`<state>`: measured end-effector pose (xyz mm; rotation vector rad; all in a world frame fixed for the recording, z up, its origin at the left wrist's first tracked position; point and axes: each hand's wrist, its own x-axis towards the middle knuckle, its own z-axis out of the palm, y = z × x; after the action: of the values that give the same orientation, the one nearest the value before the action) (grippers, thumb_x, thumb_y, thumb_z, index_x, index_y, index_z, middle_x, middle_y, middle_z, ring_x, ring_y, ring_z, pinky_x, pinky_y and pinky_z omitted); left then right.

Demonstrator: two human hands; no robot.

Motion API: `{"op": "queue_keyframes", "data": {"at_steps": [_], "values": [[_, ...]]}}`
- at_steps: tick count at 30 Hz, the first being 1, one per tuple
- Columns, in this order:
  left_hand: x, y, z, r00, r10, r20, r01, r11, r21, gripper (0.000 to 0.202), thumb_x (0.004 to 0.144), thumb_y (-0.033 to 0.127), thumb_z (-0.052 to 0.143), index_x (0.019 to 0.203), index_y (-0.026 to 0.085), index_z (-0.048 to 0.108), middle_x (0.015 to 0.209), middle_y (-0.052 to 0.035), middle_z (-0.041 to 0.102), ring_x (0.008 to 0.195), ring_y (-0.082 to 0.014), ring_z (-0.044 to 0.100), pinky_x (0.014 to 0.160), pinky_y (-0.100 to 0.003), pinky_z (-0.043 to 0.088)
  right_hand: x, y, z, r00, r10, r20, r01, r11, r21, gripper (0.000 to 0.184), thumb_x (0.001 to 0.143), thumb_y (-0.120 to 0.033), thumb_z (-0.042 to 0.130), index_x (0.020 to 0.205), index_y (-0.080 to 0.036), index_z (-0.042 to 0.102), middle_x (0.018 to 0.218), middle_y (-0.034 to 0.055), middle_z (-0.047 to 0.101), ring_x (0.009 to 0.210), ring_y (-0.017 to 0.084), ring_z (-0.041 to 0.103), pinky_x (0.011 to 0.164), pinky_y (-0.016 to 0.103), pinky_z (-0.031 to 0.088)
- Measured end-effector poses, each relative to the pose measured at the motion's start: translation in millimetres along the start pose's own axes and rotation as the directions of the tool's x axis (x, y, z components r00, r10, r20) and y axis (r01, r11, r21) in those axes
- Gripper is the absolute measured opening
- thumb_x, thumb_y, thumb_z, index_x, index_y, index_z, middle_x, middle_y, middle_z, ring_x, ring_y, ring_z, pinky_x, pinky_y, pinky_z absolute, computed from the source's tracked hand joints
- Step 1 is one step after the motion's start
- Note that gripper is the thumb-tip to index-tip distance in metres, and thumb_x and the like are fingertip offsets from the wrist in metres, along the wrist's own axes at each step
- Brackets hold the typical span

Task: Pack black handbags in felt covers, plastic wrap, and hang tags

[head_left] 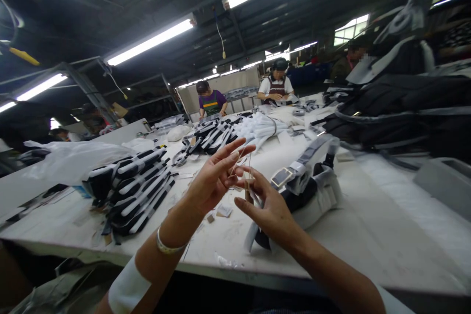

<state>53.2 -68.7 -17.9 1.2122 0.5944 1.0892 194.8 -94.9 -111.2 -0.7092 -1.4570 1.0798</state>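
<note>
Both hands are raised over the white worktable (386, 235), close together. My left hand (213, 179) has its long fingers stretched out while thumb and a finger pinch a thin pale thread. My right hand (267, 206) pinches the same thread with a small tag (249, 187) hanging on it. Just behind my right hand lies a grey, white and black strap piece (312, 176) with a small rectangular patch. A thin band circles my left wrist.
A stack of black-and-white straps (132, 186) lies left, more (211, 135) farther back beside white strips (261, 127). Dark bags (401, 108) pile at the right, a plastic bag (69, 157) at the left. Other people work at the table's far end.
</note>
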Motion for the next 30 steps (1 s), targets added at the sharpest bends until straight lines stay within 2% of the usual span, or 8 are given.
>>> {"op": "queue_keyframes", "data": {"at_steps": [2,5,9,14,18,20,24,30], "values": [[-0.2,-3.6,6.6,1.0,-0.018,0.018,0.018,1.0,-0.017,0.037,0.087,0.023,0.068,0.124,0.025,0.066,0.135,-0.0108,0.062,0.049,0.0034,0.051,0.046,-0.003,0.045,-9.5,0.9,-6.2,1.0,0.014,0.006,-0.014,0.999,0.049,0.063,0.086,-0.031,0.07,0.142,-0.029,0.042,0.123,0.0066,0.065,0.116,0.023,0.062,0.103,0.041,0.048],[0.2,-6.7,12.9,1.0,-0.008,0.014,0.008,1.0,-0.02,0.036,0.086,0.022,0.07,0.122,0.026,0.067,0.135,-0.01,0.061,0.044,0.006,0.043,0.04,-0.001,0.038,-25.1,0.9,-16.9,1.0,0.013,0.026,-0.016,0.994,0.105,0.066,0.084,-0.03,0.073,0.142,-0.031,0.04,0.129,0.0066,0.062,0.113,0.022,0.063,0.1,0.04,0.051],[-1.3,-8.8,20.5,1.0,0.005,0.007,-0.004,0.999,-0.035,0.034,0.086,0.021,0.07,0.12,0.025,0.069,0.129,-0.0095,0.065,0.043,0.0065,0.04,0.039,-0.001,0.036,-41.9,2.9,-32.1,0.998,0.005,0.07,-0.015,0.988,0.153,0.062,0.086,-0.032,0.073,0.141,-0.033,0.045,0.14,0.0066,0.057,0.125,0.023,0.056,0.106,0.042,0.048],[-6.5,-10.2,30.4,1.0,0.009,0.029,-0.008,1.0,-0.027,0.03,0.087,0.022,0.07,0.117,0.022,0.07,0.119,-0.0116,0.069,0.043,0.0063,0.035,0.041,-0.002,0.034,-54.8,11.2,-49.7,0.991,0.032,0.131,-0.046,0.994,0.104,0.058,0.086,-0.043,0.071,0.14,-0.03,0.053,0.14,0.0088,0.058,0.126,0.028,0.056,0.108,0.047,0.045],[-9.8,-12.5,35.3,0.998,-0.003,0.062,0.004,1.0,-0.02,0.031,0.088,0.022,0.069,0.119,0.024,0.069,0.115,-0.0102,0.068,0.041,0.0071,0.027,0.037,-0.003,0.026,-62.1,12.9,-59.2,0.997,-0.009,0.082,0.014,0.999,-0.05,0.051,0.09,-0.047,0.065,0.138,-0.031,0.056,0.137,0.0076,0.06,0.126,0.028,0.056,0.111,0.047,0.042],[-10.6,-14.5,35.7,0.998,-0.011,0.062,0.012,1.0,-0.019,0.032,0.086,0.023,0.071,0.117,0.023,0.07,0.101,-0.0062,0.068,0.041,0.0057,0.027,0.036,-0.004,0.023,-64.6,11.2,-62.2,0.997,-0.057,0.042,0.063,0.986,-0.157,0.052,0.085,-0.048,0.07,0.133,-0.031,0.061,0.134,0.0069,0.061,0.125,0.027,0.056,0.111,0.044,0.041],[-10.5,-19.1,32.8,1.0,-0.003,0.028,0.004,0.998,-0.055,0.029,0.081,0.026,0.076,0.109,0.018,0.072,0.068,0.0025,0.053,0.047,0.0008,0.033,0.041,-0.006,0.029,-68.4,7.0,-66.4,0.987,-0.159,-0.006,0.151,0.947,-0.283,0.052,0.08,-0.047,0.076,0.128,-0.031,0.064,0.13,0.0066,0.063,0.122,0.026,0.057,0.107,0.038,0.045],[-11.5,-24.2,26.3,0.999,0.027,0.045,-0.023,0.996,-0.089,0.028,0.083,0.03,0.074,0.107,0.016,0.073,0.068,0.0024,0.05,0.05,-0.0009,0.035,0.045,-0.008,0.033,-79.1,6.3,-74.8,0.994,-0.106,0.019,0.108,0.956,-0.274,0.047,0.085,-0.034,0.074,0.13,-0.032,0.062,0.135,0.0067,0.059,0.127,0.025,0.053,0.112,0.042,0.04]]}}
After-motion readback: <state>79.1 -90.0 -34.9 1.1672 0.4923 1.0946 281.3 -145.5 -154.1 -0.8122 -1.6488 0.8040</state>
